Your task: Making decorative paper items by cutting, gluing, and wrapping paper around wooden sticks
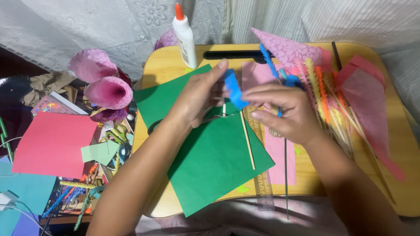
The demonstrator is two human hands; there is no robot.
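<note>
Your left hand point(199, 98) is pinching the left end of a small strip of bright blue fringed paper point(233, 89), thumb and fingers closed on it, and your right hand point(284, 111) is pinching the same strip from the right with its fingertips closed on the lower end. You are holding the strip above the middle of the light wooden tabletop point(168, 65), over a large sheet of dark green paper point(214, 161) that is lying tilted on it.

A thin wooden skewer point(247, 139) is lying on the green sheet just below your hands, and a clear plastic ruler point(261, 179) is lying beside it along the sheet's right edge, partly over a pale pink sheet of paper point(280, 161). To the right, a bundle of thin sticks topped with fringed paper in yellow, orange and pink point(321, 94) is fanning out across the tabletop, with a pink patterned paper cone point(286, 50) at the far side and a pink tissue wrap point(372, 100) to the right of it. A white glue bottle with an orange tip point(183, 37) is standing at the far edge.

Left of the tabletop, a red sheet of paper point(52, 144), pink paper cones point(107, 91) and green-handled scissors point(116, 133) are lying among the scraps.
</note>
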